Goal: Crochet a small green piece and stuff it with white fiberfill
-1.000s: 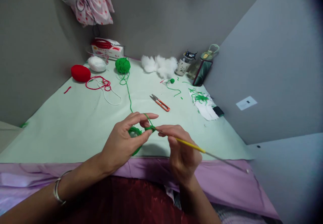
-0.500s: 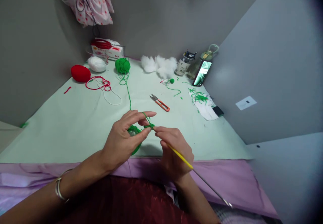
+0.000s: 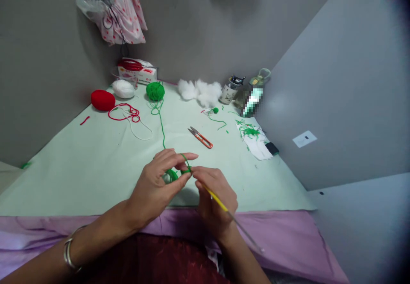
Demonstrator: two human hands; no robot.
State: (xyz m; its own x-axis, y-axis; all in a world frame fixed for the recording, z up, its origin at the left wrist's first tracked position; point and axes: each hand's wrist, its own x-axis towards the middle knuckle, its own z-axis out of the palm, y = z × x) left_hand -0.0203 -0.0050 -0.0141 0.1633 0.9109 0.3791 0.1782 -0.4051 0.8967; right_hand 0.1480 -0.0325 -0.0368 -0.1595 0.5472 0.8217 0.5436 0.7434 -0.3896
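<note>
My left hand (image 3: 162,179) pinches a small piece of green crochet work (image 3: 185,171) between thumb and fingers, with green yarn looped over its raised index finger. Under that palm shows more green yarn (image 3: 170,176), partly hidden. My right hand (image 3: 216,198) is closed around a crochet hook (image 3: 219,199) with a yellow grip and a metal shaft pointing down to the right. The hook's working tip meets the green piece at the left fingertips, where details are too small to tell. From there a strand runs back to the green yarn ball (image 3: 155,91).
Orange-handled thread snips (image 3: 200,137) lie beyond my hands. Farther back are red yarn (image 3: 103,100), white yarn (image 3: 123,89), white stuffing (image 3: 200,92), a pen cup (image 3: 229,92) and a blurred phone (image 3: 252,101). Green scraps (image 3: 250,131) rest on white tissue (image 3: 258,147) at right.
The hook's rear end has swung up and to the left as my right hand turned. My left hand keeps its pinch on the green piece. The whole view has shifted slightly.
</note>
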